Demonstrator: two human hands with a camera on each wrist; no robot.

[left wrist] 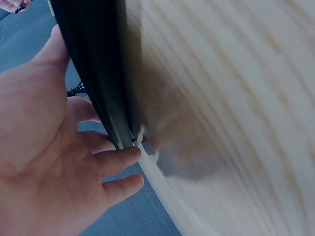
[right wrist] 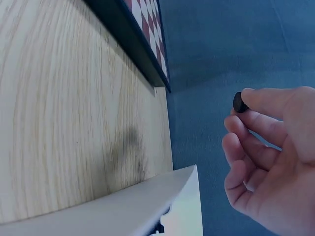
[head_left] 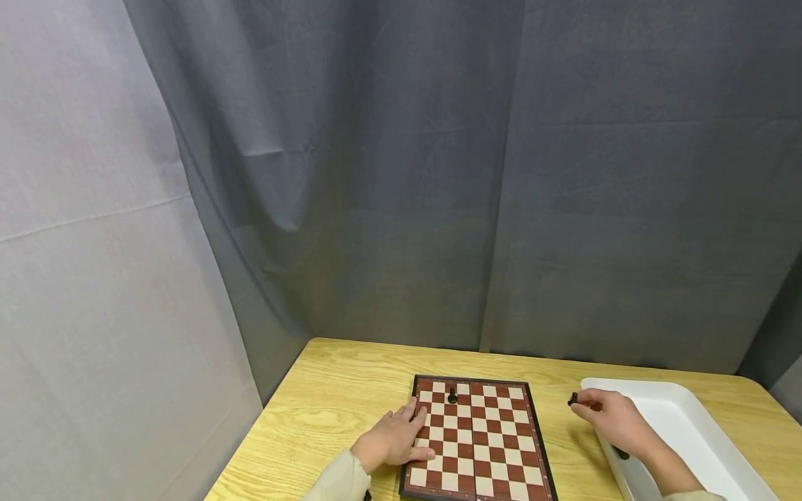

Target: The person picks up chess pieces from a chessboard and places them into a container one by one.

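A red and white checkered chessboard [head_left: 495, 438] with a dark rim lies on the table. On its far left part stands a black chess piece [head_left: 452, 396], partly visible in the left wrist view behind the fingers. My left hand [head_left: 395, 436] rests on the board's left edge, fingers spread and fairly straight, thumb over the squares. To the right of the board, my right hand [head_left: 610, 417] pinches a small black chess piece [head_left: 573, 399] between thumb and fingertips, above the table near the tray's left wall. The right wrist view shows this piece's dark round base.
A white tray [head_left: 677, 417] stands on the right of the wooden table [head_left: 351, 376]. Something dark [right wrist: 158, 227] shows inside it, mostly hidden by its wall. Grey curtains [head_left: 401, 209] hang behind and at the left.
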